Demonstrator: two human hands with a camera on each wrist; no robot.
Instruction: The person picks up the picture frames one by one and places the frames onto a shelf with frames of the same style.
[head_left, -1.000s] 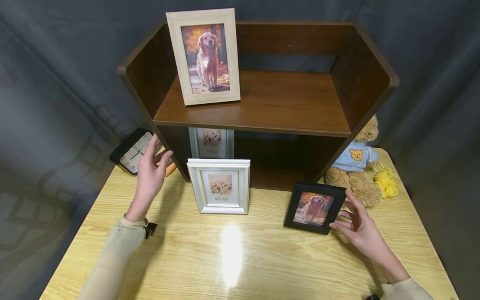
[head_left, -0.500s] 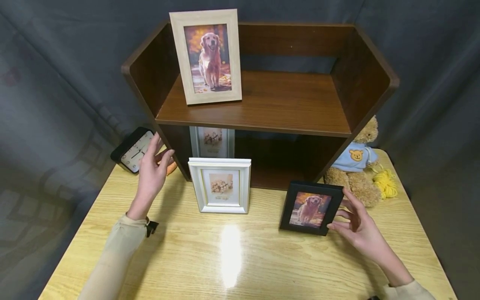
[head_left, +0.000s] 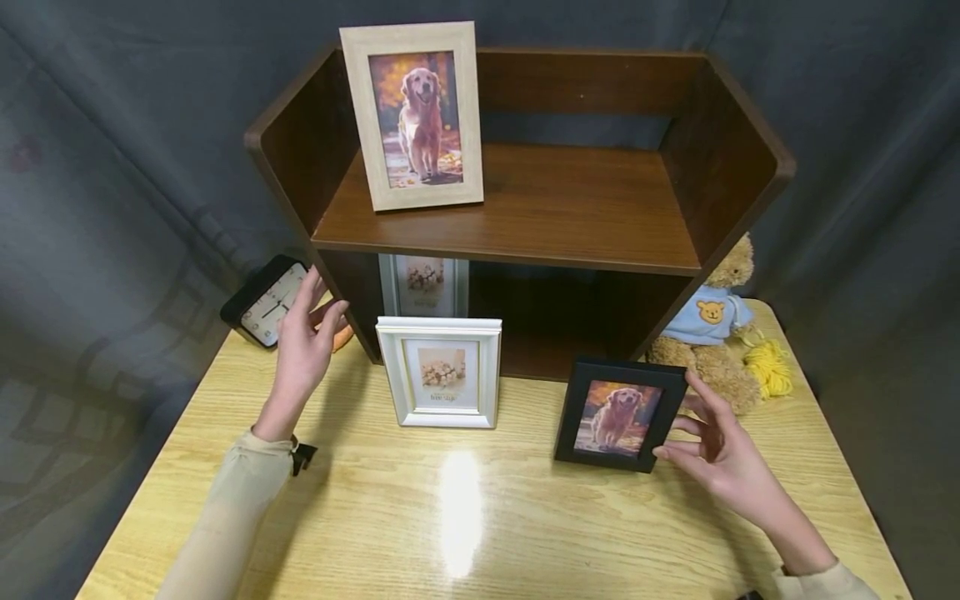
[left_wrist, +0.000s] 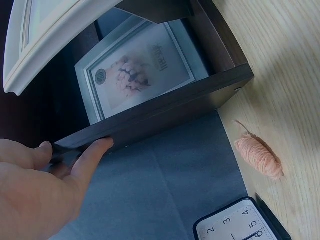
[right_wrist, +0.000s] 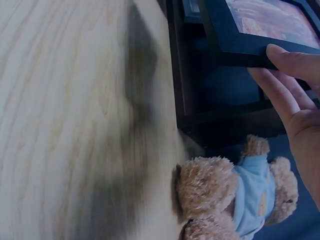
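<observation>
A dark brown two-tier shelf (head_left: 570, 204) stands on the table. My left hand (head_left: 303, 346) grips the edge of its left side panel, thumb and fingers on either side, as the left wrist view shows. My right hand (head_left: 723, 462) pinches a black picture frame (head_left: 566, 425) with a dog photo by its right side. That frame is tilted in front of the shelf's lower right; the right wrist view shows it above the tabletop. A white picture frame (head_left: 438, 419) with a flower picture is before the lower left. A cream frame (head_left: 412, 200) with a dog photo stands on the upper tier.
A grey-blue frame (left_wrist: 197, 55) sits inside the lower tier. Left of the shelf are a black clock (head_left: 270, 304) and a pink yarn skein (left_wrist: 258, 156). To its right sit a teddy bear (head_left: 708, 317) and yellow yarn (head_left: 767, 369). Grey curtains (head_left: 112, 167) surround the table (head_left: 360, 517).
The black picture frame has moved slightly left and turned more upright in my right hand. My left hand has stayed on the shelf's side panel.
</observation>
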